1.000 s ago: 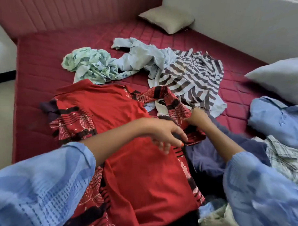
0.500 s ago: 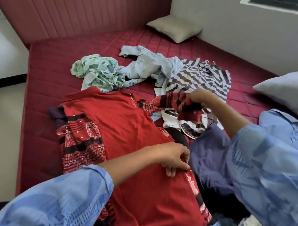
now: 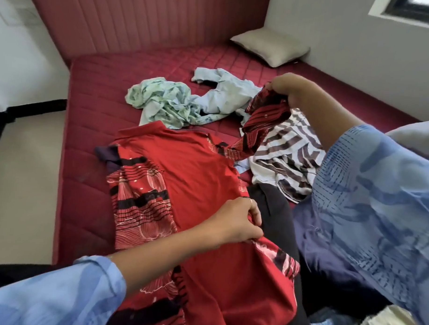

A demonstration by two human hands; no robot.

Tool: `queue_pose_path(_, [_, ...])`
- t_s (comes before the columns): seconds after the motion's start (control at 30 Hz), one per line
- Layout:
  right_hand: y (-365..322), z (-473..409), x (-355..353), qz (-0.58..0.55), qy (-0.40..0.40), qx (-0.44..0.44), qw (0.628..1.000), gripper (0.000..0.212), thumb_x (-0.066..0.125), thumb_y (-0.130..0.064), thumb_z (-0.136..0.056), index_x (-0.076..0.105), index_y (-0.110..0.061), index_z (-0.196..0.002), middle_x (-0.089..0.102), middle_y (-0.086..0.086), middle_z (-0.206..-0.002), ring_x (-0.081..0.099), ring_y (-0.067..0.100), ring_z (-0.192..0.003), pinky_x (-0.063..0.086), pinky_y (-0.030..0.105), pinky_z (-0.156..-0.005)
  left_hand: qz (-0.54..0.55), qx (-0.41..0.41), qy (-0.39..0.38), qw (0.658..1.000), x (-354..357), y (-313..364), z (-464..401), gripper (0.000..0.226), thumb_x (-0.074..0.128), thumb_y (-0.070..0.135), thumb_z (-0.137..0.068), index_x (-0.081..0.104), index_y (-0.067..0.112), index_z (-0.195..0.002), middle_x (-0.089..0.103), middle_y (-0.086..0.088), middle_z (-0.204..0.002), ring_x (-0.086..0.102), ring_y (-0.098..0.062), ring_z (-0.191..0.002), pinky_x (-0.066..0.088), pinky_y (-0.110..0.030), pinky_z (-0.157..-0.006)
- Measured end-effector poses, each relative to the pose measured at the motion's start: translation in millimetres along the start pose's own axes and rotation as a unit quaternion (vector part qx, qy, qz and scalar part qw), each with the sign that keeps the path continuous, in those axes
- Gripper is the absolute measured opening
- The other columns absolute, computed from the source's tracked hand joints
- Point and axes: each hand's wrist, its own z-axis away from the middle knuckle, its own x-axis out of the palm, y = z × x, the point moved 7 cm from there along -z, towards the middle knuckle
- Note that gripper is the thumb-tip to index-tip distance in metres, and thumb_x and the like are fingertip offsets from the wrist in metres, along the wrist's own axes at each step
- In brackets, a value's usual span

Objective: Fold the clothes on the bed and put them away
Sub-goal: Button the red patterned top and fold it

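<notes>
On the maroon bed the red shirt lies spread; the left hand pinches its side edge, the right hand grasps its raised sleeve. Beyond lie a striped garment, a pale-blue garment, a green one and a beige pillow.

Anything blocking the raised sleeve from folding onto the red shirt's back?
Nothing visible. Right hand holds the sleeve raised over the striped garment; the red shirt back is bare, left hand pinching its right edge.
</notes>
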Motion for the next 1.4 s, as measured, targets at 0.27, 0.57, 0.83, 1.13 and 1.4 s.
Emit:
queue_pose_path(0.27, [-146.4,14.9,62.8,-0.148,-0.057,-0.175,0.972,0.008,0.052,-0.016,-0.097,0.057,-0.012,-0.093,0.059,-0.002,-0.077,0.057,0.008,-0.067,0.052,0.024,-0.065,0.29,-0.139,-0.026,0.946,-42.5,-67.4,83.3,0.043,0.061,-0.007,-0.079,0.064,0.016,-0.115,0.064,0.0,-0.085,0.06,0.001,-0.058,0.046,-0.012,-0.054])
queue_pose_path(0.57, [-270.2,91.2,179.0,-0.111,-0.166,-0.283,0.938,0.024,0.048,-0.016,-0.099,0.056,-0.014,-0.076,0.06,0.004,-0.079,0.06,0.014,-0.068,0.058,0.028,-0.067,0.374,-0.22,-0.024,0.901,-37.9,-131.4,158.7,0.069,0.071,0.005,-0.055,0.061,0.027,-0.119,0.073,-0.002,-0.096,0.067,-0.013,-0.084,0.052,-0.026,-0.078])
queue_pose_path(0.83, [-257.1,106.2,245.7,0.075,-0.193,-0.275,0.939,0.026,0.049,-0.021,-0.098,0.045,-0.023,-0.072,0.048,-0.008,-0.076,0.048,0.003,-0.063,0.042,0.008,-0.044,-0.184,-0.16,-0.134,0.96,-41.2,-138.9,169.2,0.047,0.072,0.038,-0.076,0.06,0.025,-0.119,0.044,0.005,-0.117,0.051,-0.013,-0.105,0.045,-0.026,-0.09])
queue_pose_path(1.13, [-227.2,88.3,243.5,0.03,-0.2,-0.221,0.954,0.02,0.049,-0.021,-0.099,0.052,-0.011,-0.083,0.06,0.011,-0.101,0.061,0.022,-0.086,0.054,0.034,-0.082,-0.032,-0.103,-0.092,0.99,-12.8,-122.2,136.7,0.044,0.041,0.019,-0.098,0.045,0.022,-0.142,0.047,0.0,-0.135,0.047,-0.015,-0.125,0.032,-0.018,-0.102])
queue_pose_path(1.4, [-208.8,76.5,233.8,0.062,-0.186,-0.226,0.954,0.022,0.048,-0.02,-0.1,0.051,-0.013,-0.079,0.058,0.006,-0.092,0.059,0.018,-0.076,0.054,0.027,-0.07,-0.001,-0.09,-0.128,0.988,-11.6,-117.5,146.2,0.049,0.076,0.033,-0.076,0.058,0.03,-0.122,0.065,0.005,-0.117,0.06,-0.013,-0.109,0.046,-0.029,-0.098])
